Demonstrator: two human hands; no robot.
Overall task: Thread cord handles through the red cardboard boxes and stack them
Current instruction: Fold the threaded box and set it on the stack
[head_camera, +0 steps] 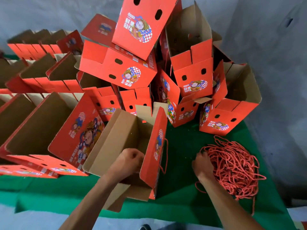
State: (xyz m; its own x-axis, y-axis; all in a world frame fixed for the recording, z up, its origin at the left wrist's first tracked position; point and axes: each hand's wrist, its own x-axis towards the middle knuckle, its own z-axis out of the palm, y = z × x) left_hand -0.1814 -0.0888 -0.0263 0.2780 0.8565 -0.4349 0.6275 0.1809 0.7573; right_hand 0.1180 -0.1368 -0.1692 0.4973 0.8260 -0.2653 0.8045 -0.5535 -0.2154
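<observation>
Red cords hide right hand's fingers; left hand curls inside box.

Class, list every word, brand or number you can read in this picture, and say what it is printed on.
"Goon": white logo on the top tilted box, though blurred.
"鲜果發貨": white characters beneath that logo, last two uncertain.
"FRESH": white letters on the side of the box below, partly cut off.
Print on the other boxes: too small or blurred.
Numbers: none legible.

A packing workspace, set out on the ground: a green mat on bare grey concrete floor, rows of open red printed cartons at left, more heaped at the far side, a pile of red cords at right.
</observation>
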